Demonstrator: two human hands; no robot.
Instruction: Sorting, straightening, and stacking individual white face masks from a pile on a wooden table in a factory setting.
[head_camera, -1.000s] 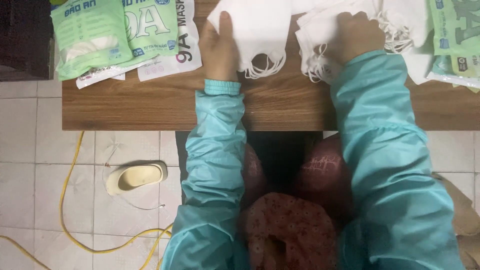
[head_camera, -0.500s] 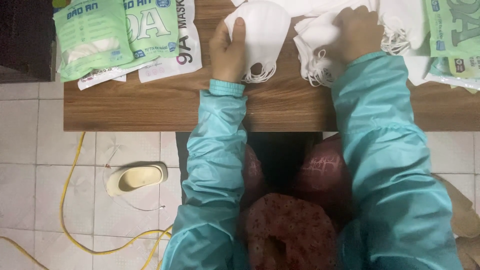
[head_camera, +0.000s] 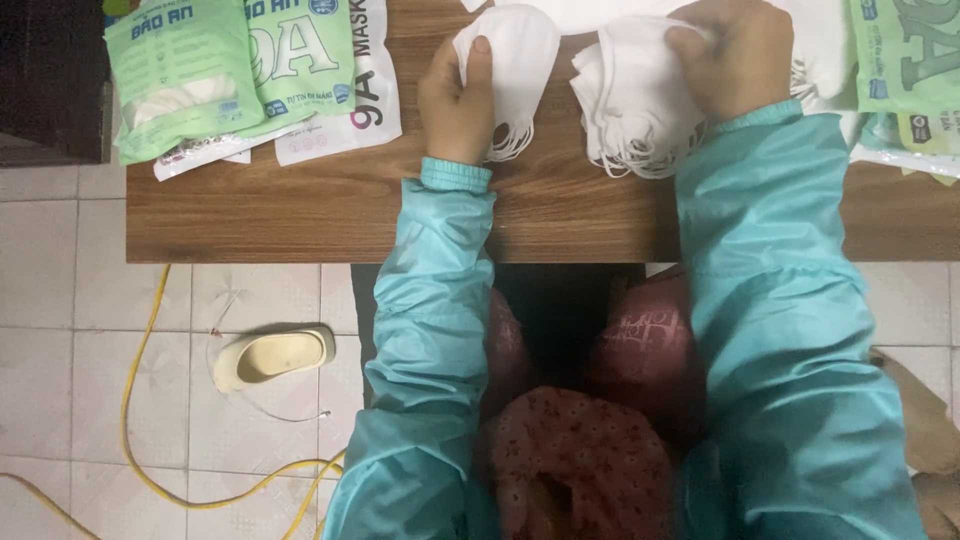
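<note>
Table (head_camera: 300, 215): brown wood, running across the far part of the view, tiled floor nearer. The person is sitting at its near edge in teal sleeves.

Packages, far left: three flat packs (head_camera: 250, 75) are lying overlapped — two light green with white and blue print, one white with dark and pink print sticking out to their right. Far right: at least two more green packs (head_camera: 905, 60), cut off by the frame edge; exact count cannot be told.

Mask stack (head_camera: 635, 105): white, ear loops hanging at the near side, lying on the table right of centre. Number in the stack cannot be counted. Right hand (head_camera: 735, 55) is resting on its far right part, fingers closed, pinching the top layer.

Single mask (head_camera: 510, 55): white, cupped, just left of the stack, apart from it. Left hand (head_camera: 458, 95) is clamping it, thumb on top, loops dangling below.

Floor, near left: one pale slipper (head_camera: 272, 357); one yellow cable (head_camera: 140, 440) is curving past it.
</note>
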